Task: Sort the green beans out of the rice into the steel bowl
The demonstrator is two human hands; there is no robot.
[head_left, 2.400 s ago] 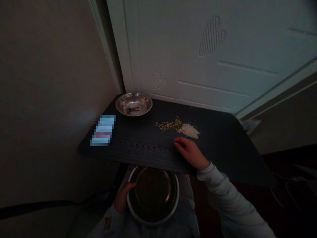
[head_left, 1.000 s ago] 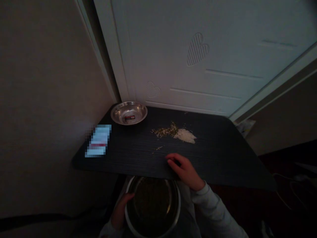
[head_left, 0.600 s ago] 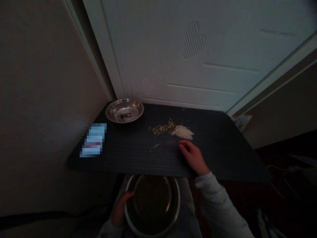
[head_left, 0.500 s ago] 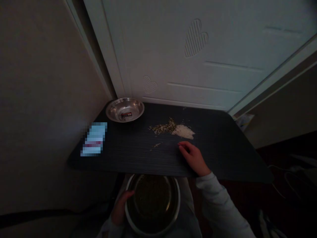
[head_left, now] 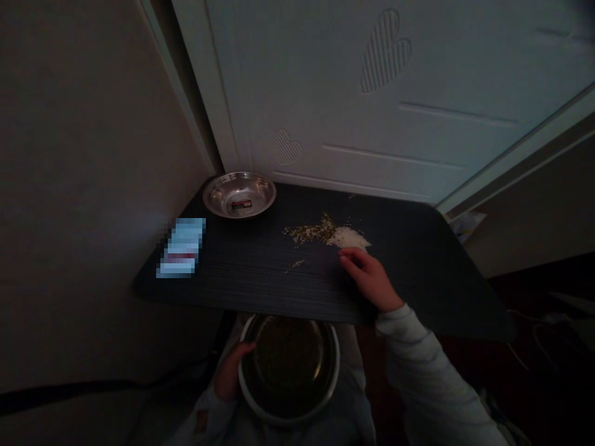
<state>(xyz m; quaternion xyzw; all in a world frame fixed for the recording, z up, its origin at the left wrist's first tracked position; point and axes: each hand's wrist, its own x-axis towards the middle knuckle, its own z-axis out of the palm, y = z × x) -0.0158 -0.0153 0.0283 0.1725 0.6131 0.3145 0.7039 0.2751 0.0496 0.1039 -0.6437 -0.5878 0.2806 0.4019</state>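
Observation:
My left hand [head_left: 231, 370] grips the left rim of a deep round metal bowl [head_left: 327, 397] on my lap, thumb over the edge and the other fingers hidden beneath. A dark greenish layer, too dim to name, covers the bowl's bottom. My right hand [head_left: 370, 277] is over the table at the near edge of a heap of white, rice-like grains [head_left: 349, 236]. Its thumb and forefinger are curled with their tips together; whether anything is between them I cannot make out. Left of the white heap, and touching it, green and pale grains [head_left: 311, 232] lie spread in a loose patch.
A shiny shallow metal basin [head_left: 239, 197] with a dark label inside stands at the dark table's [head_left: 260, 279] back left. A blurred-out bright object [head_left: 182, 248] lies by the left edge. A few stray grains [head_left: 296, 264] lie mid-table. Behind rises a white panel with hearts [head_left: 297, 93].
My right hand has moved forward, closer to the white grains, and now overlaps their near edge. My left hand still holds the bowl. The view has shifted slightly.

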